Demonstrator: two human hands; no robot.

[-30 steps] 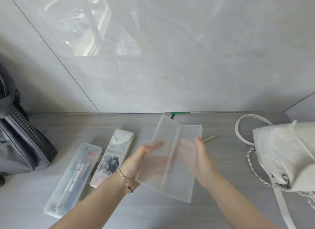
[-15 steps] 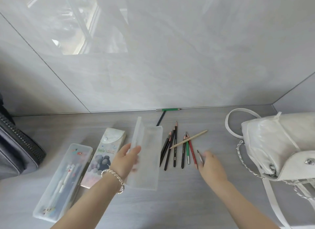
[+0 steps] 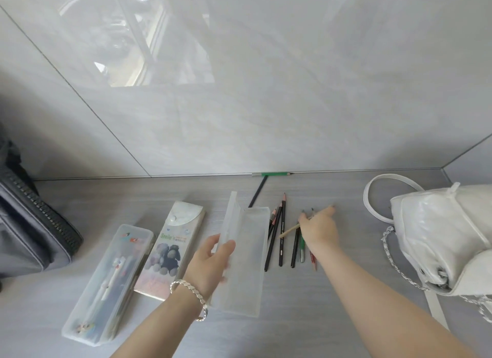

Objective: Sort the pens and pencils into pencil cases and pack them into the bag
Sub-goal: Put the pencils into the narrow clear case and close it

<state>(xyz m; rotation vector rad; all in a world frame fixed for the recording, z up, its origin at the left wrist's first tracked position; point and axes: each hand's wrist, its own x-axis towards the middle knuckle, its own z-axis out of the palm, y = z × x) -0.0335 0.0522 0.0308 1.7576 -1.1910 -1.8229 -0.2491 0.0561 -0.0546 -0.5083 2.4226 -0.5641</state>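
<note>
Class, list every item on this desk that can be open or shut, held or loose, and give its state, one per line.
frosted case: open, held by left hand
clear case: shut, pens inside
printed case: flap shut
pencils: loose on desk
right hand: closing on pencils
white bag: lying on its side

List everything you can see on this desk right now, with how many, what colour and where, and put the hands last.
Open pencil case: 1, frosted clear, centre of the desk, lid up.
Closed pencil case: 1, frosted clear with pens inside, front left.
Flap pencil case: 1, white with a bear picture, between the two clear cases.
Loose pencils: several, mostly black, plus green, red and bare wood, right of the open case.
Green pencil: 1, against the wall.
Dark pencil: 1, angled below the green one.
White bag: 1, with chain strap, right side.
Grey bag: 1, zipped, left edge.
Bracelet: 1, silver, left wrist.
Left hand: holding the open case.
Right hand: on the loose pencils.
</note>
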